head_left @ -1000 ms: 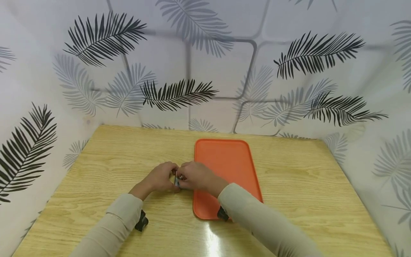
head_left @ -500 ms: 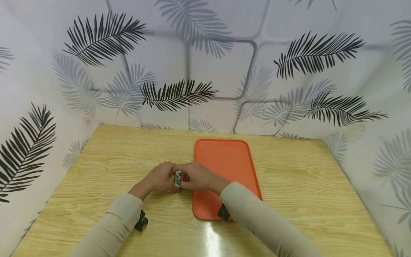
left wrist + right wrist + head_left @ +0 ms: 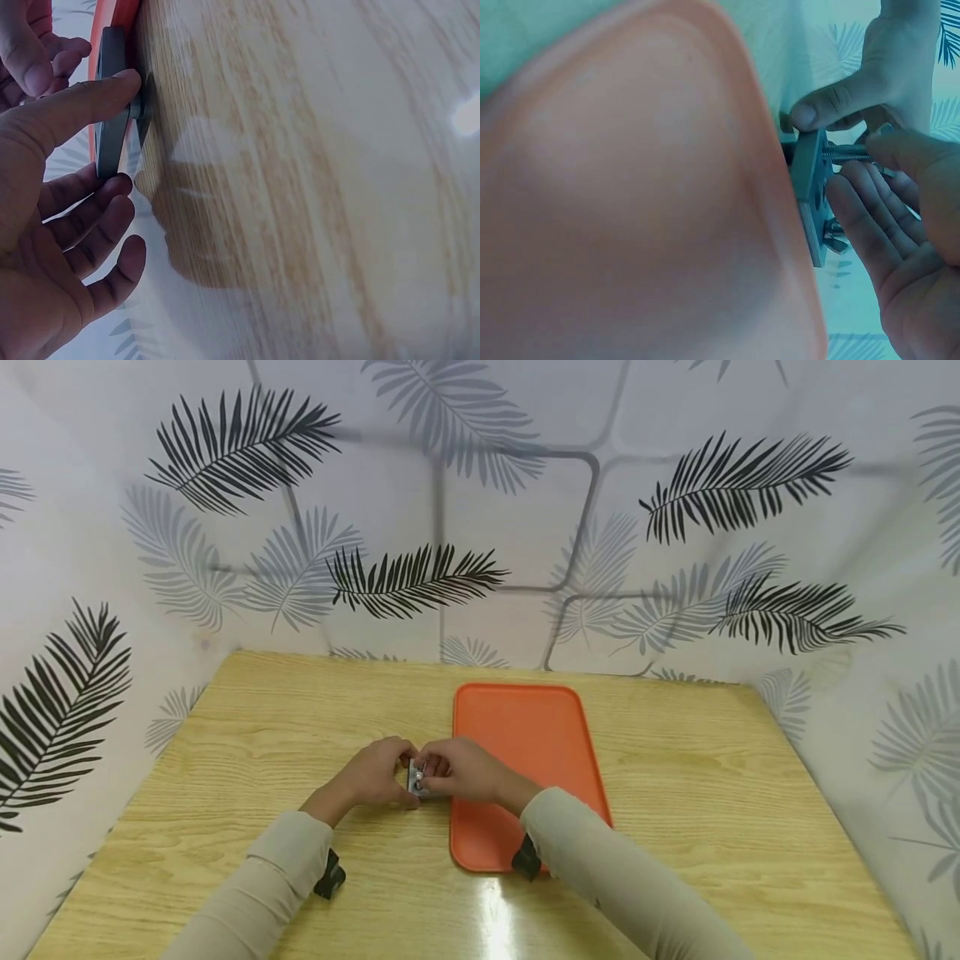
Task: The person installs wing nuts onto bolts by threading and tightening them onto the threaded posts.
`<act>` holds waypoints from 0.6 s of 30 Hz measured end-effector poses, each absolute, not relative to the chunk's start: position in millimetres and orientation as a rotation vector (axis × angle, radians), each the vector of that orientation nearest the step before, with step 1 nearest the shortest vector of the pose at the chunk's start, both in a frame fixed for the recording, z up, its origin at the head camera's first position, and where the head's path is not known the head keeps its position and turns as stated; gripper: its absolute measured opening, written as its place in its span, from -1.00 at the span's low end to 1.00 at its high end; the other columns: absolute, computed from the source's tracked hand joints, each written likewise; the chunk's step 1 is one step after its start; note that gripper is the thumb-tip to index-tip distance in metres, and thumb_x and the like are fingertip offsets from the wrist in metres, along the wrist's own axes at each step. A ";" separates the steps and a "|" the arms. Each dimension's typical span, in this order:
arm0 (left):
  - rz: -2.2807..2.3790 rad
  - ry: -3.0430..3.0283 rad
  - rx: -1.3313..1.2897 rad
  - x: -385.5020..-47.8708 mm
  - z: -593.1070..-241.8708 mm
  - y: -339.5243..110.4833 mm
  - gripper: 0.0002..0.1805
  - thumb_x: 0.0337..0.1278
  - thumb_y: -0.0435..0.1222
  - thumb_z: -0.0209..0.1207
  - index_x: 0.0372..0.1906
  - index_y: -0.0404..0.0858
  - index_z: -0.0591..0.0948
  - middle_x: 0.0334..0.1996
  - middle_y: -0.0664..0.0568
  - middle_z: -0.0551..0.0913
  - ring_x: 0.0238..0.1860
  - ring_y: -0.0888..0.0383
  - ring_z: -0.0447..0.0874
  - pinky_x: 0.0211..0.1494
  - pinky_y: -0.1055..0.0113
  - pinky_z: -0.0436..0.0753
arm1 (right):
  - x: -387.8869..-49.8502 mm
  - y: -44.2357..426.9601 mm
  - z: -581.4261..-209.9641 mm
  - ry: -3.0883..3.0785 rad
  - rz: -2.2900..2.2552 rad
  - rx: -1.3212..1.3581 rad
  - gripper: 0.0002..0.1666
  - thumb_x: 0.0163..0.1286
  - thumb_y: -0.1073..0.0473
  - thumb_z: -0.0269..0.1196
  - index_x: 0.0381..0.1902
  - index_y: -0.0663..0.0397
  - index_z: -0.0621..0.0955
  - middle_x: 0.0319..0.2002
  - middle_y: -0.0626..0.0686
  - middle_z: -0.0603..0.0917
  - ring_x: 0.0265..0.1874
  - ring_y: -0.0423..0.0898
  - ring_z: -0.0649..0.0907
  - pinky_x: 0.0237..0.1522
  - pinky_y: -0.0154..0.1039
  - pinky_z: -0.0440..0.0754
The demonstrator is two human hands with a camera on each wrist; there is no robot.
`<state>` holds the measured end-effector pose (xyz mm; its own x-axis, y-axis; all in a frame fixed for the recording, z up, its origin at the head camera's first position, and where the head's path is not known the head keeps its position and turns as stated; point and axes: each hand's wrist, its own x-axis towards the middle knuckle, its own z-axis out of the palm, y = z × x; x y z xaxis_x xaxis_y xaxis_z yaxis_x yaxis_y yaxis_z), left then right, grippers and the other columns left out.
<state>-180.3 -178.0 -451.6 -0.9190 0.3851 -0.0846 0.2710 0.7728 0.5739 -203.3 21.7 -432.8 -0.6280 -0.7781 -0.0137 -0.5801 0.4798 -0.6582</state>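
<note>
Metal plate [image 3: 808,186] gripped in the left hand [image 3: 372,774], right hand [image 3: 467,770] pinching a half-hidden wing nut [image 3: 885,130]! I see an orange tray [image 3: 519,727] alongside, partly covered by the right sleeve [image 3: 607,864].

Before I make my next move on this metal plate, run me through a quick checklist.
1. Left hand steadying the metal plate: ok, thumb and fingers are at its edges.
2. Right hand at the threaded bolt: ok, the thumb is at its outer end.
3. Clear view of that outer end: not ok, your thumb partly covers it.
4. Other wing nut present: ok, it sits on the plate's bolt side.
5. That wing nut tight: cannot tell.
6. Plate clear of the orange tray: cannot tell; they're close, contact unclear.
</note>
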 end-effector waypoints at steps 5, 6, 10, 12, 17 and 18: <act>0.860 2.767 0.521 -180.3 -451.9 -179.9 -0.40 -0.25 -0.18 0.59 -0.03 -0.29 0.61 -0.15 -0.04 0.61 -0.16 0.10 0.54 -0.09 0.20 0.56 | -200.1 19.7 -436.7 2.458 -0.995 -1.088 -0.90 0.34 0.22 0.34 -0.22 0.12 0.67 -0.32 0.04 0.75 -0.34 -0.25 0.67 -0.27 -0.49 0.61; 0.860 2.767 0.517 -180.2 -452.1 -180.2 -0.40 -0.24 -0.18 0.59 -0.02 -0.29 0.61 -0.15 -0.04 0.61 -0.16 0.10 0.54 -0.09 0.20 0.56 | -199.8 19.6 -437.2 2.457 -1.011 -1.075 -0.91 0.34 0.22 0.35 -0.23 0.11 0.67 -0.33 0.04 0.74 -0.36 -0.26 0.66 -0.28 -0.49 0.60; 0.854 2.774 0.511 -180.0 -452.5 -180.8 -0.34 -0.24 -0.17 0.59 0.04 -0.32 0.60 -0.10 -0.07 0.62 -0.10 0.06 0.57 -0.01 0.14 0.59 | -199.7 23.4 -435.0 2.423 -1.069 -1.003 -0.89 0.34 0.28 0.28 -0.19 0.16 0.67 -0.29 0.05 0.72 -0.36 -0.28 0.64 -0.24 -0.44 0.63; 0.852 2.782 0.500 -179.9 -453.3 -180.9 -0.29 -0.25 -0.16 0.59 0.09 -0.34 0.58 -0.04 -0.09 0.62 -0.05 0.04 0.58 0.06 0.10 0.60 | -200.3 26.3 -431.7 2.400 -1.102 -0.949 -0.84 0.36 0.30 0.23 -0.14 0.20 0.67 -0.26 0.06 0.71 -0.35 -0.26 0.63 -0.22 -0.39 0.64; 0.873 2.793 0.471 -179.9 -454.4 -182.1 -0.22 -0.26 -0.17 0.60 0.16 -0.35 0.55 0.05 -0.12 0.61 -0.05 0.02 0.59 0.08 0.07 0.60 | -200.1 27.3 -422.4 2.318 -1.208 -0.804 -0.78 0.46 0.31 0.15 -0.07 0.30 0.67 -0.19 0.21 0.74 -0.29 -0.05 0.73 -0.20 -0.21 0.73; 0.879 2.793 0.475 -180.0 -454.4 -182.6 -0.23 -0.26 -0.17 0.60 0.15 -0.35 0.56 0.05 -0.13 0.61 -0.07 0.02 0.59 0.06 0.07 0.61 | -200.1 26.5 -421.6 2.308 -1.212 -0.791 -0.78 0.47 0.31 0.16 -0.06 0.30 0.67 -0.18 0.23 0.75 -0.28 -0.02 0.74 -0.20 -0.20 0.74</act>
<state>-180.0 -182.6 -454.4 -0.9337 0.3509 -0.0705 0.2473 0.7749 0.5817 -200.1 26.5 -421.6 -0.7527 -0.6514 -0.0958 -0.2906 0.4594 -0.8394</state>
